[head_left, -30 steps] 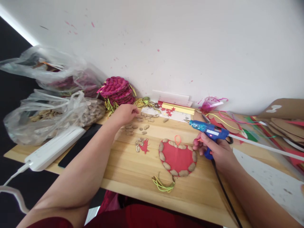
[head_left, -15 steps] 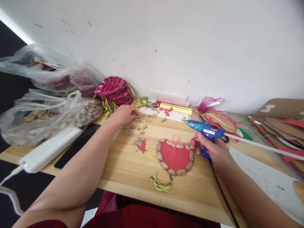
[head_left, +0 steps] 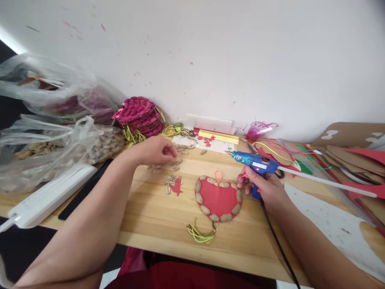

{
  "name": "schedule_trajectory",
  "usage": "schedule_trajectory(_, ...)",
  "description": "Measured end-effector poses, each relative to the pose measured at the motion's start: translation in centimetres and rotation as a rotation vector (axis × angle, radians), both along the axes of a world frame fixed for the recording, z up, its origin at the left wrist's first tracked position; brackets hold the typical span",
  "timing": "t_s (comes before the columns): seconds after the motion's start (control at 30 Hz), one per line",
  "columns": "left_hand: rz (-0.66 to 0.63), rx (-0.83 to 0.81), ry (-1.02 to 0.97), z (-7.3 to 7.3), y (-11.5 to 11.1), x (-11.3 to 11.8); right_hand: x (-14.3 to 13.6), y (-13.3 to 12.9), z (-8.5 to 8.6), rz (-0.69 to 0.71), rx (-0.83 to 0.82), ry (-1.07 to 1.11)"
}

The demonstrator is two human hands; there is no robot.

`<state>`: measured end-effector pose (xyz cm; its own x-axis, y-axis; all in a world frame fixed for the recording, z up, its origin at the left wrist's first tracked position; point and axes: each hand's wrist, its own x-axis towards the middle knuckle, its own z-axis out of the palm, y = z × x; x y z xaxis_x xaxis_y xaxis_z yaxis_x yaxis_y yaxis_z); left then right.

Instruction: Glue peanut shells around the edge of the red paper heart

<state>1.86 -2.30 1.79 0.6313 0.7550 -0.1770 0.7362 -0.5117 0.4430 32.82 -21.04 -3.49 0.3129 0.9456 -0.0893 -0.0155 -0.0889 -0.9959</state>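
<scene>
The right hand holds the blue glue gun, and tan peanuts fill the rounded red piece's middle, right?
No: the head view shows tan peanuts lining the edge of the rounded red piece, its middle bare. The right hand holds the blue glue gun.

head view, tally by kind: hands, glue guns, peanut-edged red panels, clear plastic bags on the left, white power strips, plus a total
Bare hands (left hand, right hand): 2
Blue plastic glue gun: 1
Peanut-edged rounded red panel: 1
Clear plastic bags: 2
Long white power strip: 1
Total: 7
</scene>
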Motion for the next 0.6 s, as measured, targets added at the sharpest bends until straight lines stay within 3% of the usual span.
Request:
schedule_trajectory(0.13,-0.146,-0.113,0.053,0.1,-1.5,1.5,0.0,0.1,0.0,-0.012,0.003,-0.005)
schedule_trajectory(0.33,-0.048,0.440,-0.289,-2.5,-1.3,4.2,0.1,0.2,-0.3,0.023,0.012,0.009)
schedule_trajectory(0.47,-0.065,0.473,-0.171,-4.3,-0.6,5.4,0.1,0.2,-0.2,0.038,0.023,-0.003)
schedule_trajectory(0.6,-0.030,0.461,-0.109,-4.8,-0.5,6.0,-0.1,0.2,0.0,0.011,0.017,0.011)
